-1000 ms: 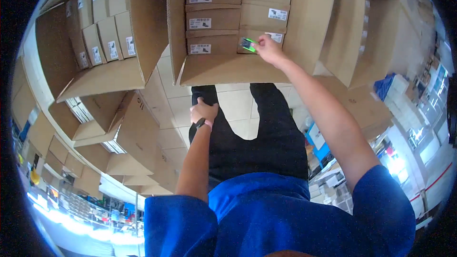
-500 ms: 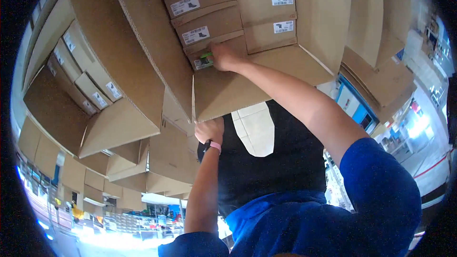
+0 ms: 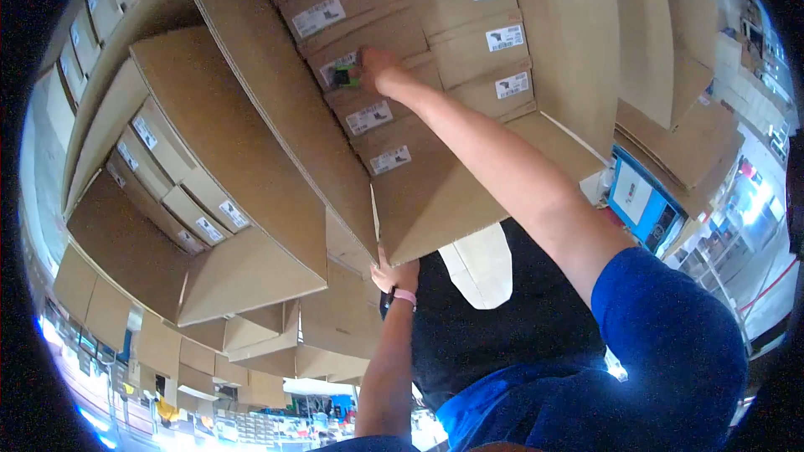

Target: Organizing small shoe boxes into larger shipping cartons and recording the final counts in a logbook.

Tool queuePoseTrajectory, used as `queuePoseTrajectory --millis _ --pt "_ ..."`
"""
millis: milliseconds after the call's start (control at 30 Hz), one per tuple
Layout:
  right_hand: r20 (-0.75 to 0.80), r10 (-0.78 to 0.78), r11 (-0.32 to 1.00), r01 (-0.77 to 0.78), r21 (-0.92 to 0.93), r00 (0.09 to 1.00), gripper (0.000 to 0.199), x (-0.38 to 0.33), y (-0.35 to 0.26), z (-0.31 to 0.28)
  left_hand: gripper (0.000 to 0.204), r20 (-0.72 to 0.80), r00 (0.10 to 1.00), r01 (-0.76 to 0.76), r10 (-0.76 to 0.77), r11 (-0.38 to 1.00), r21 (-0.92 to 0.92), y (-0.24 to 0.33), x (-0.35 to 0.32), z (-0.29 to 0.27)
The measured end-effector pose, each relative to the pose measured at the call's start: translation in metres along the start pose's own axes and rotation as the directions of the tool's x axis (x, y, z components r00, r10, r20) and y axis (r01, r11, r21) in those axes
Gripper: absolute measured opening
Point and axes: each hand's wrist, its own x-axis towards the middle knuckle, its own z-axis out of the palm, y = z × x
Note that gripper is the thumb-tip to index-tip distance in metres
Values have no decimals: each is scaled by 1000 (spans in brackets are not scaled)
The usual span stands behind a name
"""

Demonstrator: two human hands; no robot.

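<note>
A large open brown carton (image 3: 469,192) holds two stacks of shoe boxes with white labels. Over the left stack, my right hand (image 3: 381,74) is closed on a small green-and-black object (image 3: 345,76), held against the label of a shoe box (image 3: 402,42); its exact kind is unclear. My left hand (image 3: 397,274), with a pink and black band at the wrist, grips the near left corner of the carton's flap, one digit along the edge and the other fingers partly hidden. Labels on the right stack (image 3: 477,50) face me.
To the left stands another open carton (image 3: 251,276) with labelled shoe boxes (image 3: 180,176) inside. More cartons and flaps lie beyond it. Folded cardboard (image 3: 678,151) and a blue-framed panel (image 3: 641,201) are at the right.
My right hand with the green-and-black object has moved up the left stack, from the lowest label to a higher one. My left hand stays at the flap corner; the whole view has shifted.
</note>
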Motion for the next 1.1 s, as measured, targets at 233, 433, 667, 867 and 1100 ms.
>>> queuePoseTrajectory --millis 233,433,667,867,1100 --pt "-162 40 891 38 452 986 35 41 -99 -34 85 -96 994 -41 58 985 170 -44 8 -14" --pt "-453 -25 650 359 670 891 34 113 -83 -100 75 -46 996 -85 82 995 -60 10 -2 -15" --pt "-186 -52 234 193 953 981 33 92 -100 -180 58 -108 993 -82 46 932 -353 3 4 -4" --pt "-311 -10 -362 286 887 950 40 85 23 -254 51 -62 990 -113 123 982 148 5 2 -31" --pt "-155 535 -122 258 958 830 16 129 158 -309 49 144 983 -136 113 977 162 45 11 -12"
